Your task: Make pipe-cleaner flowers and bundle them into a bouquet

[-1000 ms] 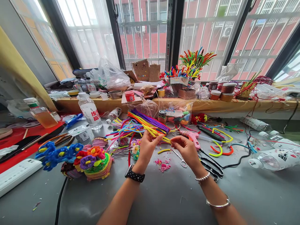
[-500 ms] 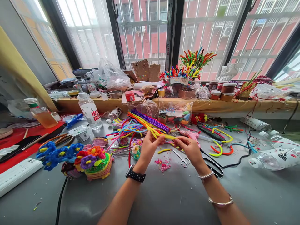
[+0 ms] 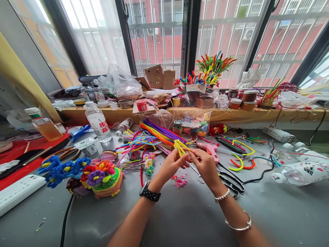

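Yellow pipe cleaners (image 3: 179, 145) are pinched between my two hands, their looped ends sticking up. My left hand (image 3: 174, 163), with a black watch at its wrist, closes round them from the left. From the right my right hand (image 3: 205, 164) grips their other end, its fingertips meeting those of the left. Just behind lies a bundle of purple and orange pipe cleaners (image 3: 161, 133). Scissors (image 3: 200, 177) lie partly hidden under my right hand, with pink fuzz scraps (image 3: 180, 181) beside them. A pink glue gun (image 3: 210, 151) rests behind the right hand.
Fuzzy blue flowers (image 3: 63, 169) and a decorated round piece (image 3: 109, 185) stand at the left. A water bottle (image 3: 99, 123) is upright behind them; another bottle (image 3: 303, 174) lies at the right. A black cord (image 3: 259, 180) crosses the table. A cluttered sill (image 3: 231, 116) runs behind.
My hands have come closer together and the yellow pipe cleaners now stand up between them. The right hand has moved left, over the scissors.
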`<control>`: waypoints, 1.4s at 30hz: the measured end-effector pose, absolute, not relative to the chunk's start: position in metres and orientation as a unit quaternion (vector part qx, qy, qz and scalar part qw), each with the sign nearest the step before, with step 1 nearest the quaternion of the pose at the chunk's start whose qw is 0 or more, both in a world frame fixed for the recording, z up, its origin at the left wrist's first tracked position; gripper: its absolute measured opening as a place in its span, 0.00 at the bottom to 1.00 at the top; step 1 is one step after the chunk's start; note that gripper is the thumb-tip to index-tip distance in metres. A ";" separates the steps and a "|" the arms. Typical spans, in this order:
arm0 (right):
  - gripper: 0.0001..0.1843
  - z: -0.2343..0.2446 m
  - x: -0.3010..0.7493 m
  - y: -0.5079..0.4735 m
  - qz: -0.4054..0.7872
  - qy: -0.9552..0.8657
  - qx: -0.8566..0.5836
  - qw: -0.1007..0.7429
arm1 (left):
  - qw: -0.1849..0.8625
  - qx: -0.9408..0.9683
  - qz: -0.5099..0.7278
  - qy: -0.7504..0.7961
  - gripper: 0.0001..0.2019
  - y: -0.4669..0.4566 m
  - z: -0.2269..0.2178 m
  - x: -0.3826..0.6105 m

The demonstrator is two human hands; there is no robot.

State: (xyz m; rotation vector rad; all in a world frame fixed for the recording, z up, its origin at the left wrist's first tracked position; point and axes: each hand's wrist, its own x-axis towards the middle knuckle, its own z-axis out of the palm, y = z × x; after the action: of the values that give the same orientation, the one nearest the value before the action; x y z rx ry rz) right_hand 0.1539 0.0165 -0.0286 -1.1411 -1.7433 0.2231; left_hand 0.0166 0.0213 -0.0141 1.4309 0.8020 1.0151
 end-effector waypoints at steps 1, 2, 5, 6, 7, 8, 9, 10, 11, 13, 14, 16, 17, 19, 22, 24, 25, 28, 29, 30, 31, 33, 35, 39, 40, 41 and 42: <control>0.13 -0.029 0.154 0.017 0.074 -0.732 -0.471 0.488 | 0.571 0.607 0.433 0.343 0.17 0.022 -0.014 0.016; 0.13 -0.029 0.154 0.017 0.058 -0.741 -0.469 0.477 | 0.573 0.603 0.434 0.346 0.16 0.022 -0.014 0.016; 0.13 -0.029 0.155 0.016 0.027 -0.755 -0.462 0.464 | 0.586 0.581 0.441 0.353 0.15 0.021 -0.012 0.015; 0.12 -0.029 0.154 0.015 0.023 -0.753 -0.462 0.468 | 0.595 0.570 0.442 0.353 0.15 0.021 -0.011 0.015; 0.12 -0.029 0.154 0.015 0.022 -0.749 -0.463 0.474 | 0.607 0.559 0.441 0.351 0.16 0.020 -0.010 0.015; 0.11 -0.028 0.154 0.014 0.023 -0.742 -0.466 0.481 | 0.619 0.550 0.439 0.347 0.16 0.019 -0.009 0.015; 0.10 -0.027 0.154 0.013 0.025 -0.735 -0.471 0.488 | 0.630 0.544 0.436 0.342 0.17 0.019 -0.008 0.015; 0.10 -0.026 0.154 0.012 0.028 -0.726 -0.477 0.494 | 0.638 0.540 0.433 0.338 0.18 0.018 -0.008 0.015; 0.10 -0.026 0.154 0.011 0.029 -0.718 -0.485 0.499 | 0.644 0.538 0.430 0.333 0.19 0.018 -0.008 0.016; 0.10 -0.025 0.154 0.010 0.023 -0.705 -0.501 0.501 | 0.649 0.542 0.424 0.325 0.20 0.018 -0.008 0.016; 0.10 -0.025 0.154 0.010 0.015 -0.702 -0.508 0.500 | 0.648 0.545 0.422 0.322 0.20 0.018 -0.009 0.016; 0.10 -0.025 0.154 0.010 -0.002 -0.703 -0.512 0.493 | 0.644 0.552 0.420 0.322 0.20 0.019 -0.010 0.016; 0.10 -0.025 0.153 0.010 -0.010 -0.709 -0.511 0.487 | 0.640 0.554 0.420 0.327 0.20 0.019 -0.011 0.016; 0.09 -0.026 0.153 0.010 -0.022 -0.723 -0.503 0.473 | 0.629 0.559 0.418 0.342 0.19 0.020 -0.012 0.016; 0.08 -0.027 0.151 0.009 -0.036 -0.738 -0.492 0.460 | 0.616 0.570 0.410 0.356 0.19 0.020 -0.012 0.017; 0.08 -0.027 0.150 0.009 -0.034 -0.749 -0.482 0.454 | 0.615 0.582 0.401 0.350 0.19 0.019 -0.012 0.017; 0.08 -0.026 0.150 0.008 -0.028 -0.756 -0.474 0.451 | 0.615 0.587 0.398 0.345 0.19 0.019 -0.012 0.017; 0.06 -0.023 0.149 0.007 0.004 -0.767 -0.449 0.458 | 0.618 0.584 0.407 0.335 0.18 0.018 -0.011 0.016; 0.06 -0.022 0.150 0.006 0.023 -0.764 -0.444 0.467 | 0.624 0.575 0.412 0.333 0.18 0.018 -0.010 0.015; 0.05 -0.020 0.150 0.006 0.046 -0.757 -0.441 0.479 | 0.635 0.562 0.416 0.329 0.17 0.018 -0.009 0.014; 0.05 -0.019 0.150 0.006 0.072 -0.747 -0.442 0.492 | 0.648 0.548 0.419 0.323 0.17 0.018 -0.008 0.012; 0.07 -0.016 0.151 0.006 0.119 -0.712 -0.452 0.525 | 0.679 0.518 0.422 0.302 0.17 0.018 -0.006 0.010; 0.09 -0.015 0.152 0.007 0.152 -0.666 -0.470 0.559 | 0.710 0.498 0.417 0.272 0.17 0.019 -0.005 0.007; 0.11 -0.015 0.153 0.009 0.209 -0.597 -0.491 0.600 | 0.739 0.495 0.390 0.238 0.16 0.020 -0.006 0.003; 0.11 -0.015 0.154 0.010 0.223 -0.590 -0.490 0.601 | 0.737 0.497 0.387 0.244 0.15 0.020 -0.006 0.003; 0.12 -0.014 0.154 0.010 0.235 -0.590 -0.488 0.599 | 0.734 0.500 0.385 0.253 0.15 0.020 -0.005 0.003; 0.13 -0.014 0.155 0.010 0.247 -0.596 -0.484 0.591 | 0.728 0.503 0.384 0.264 0.14 0.020 -0.005 0.003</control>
State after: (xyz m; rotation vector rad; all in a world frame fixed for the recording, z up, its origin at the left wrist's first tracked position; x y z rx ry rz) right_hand 0.1546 0.0104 -0.0144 -1.1262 -1.3857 0.5753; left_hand 0.0028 0.0199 -0.0049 1.1091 0.5818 0.8455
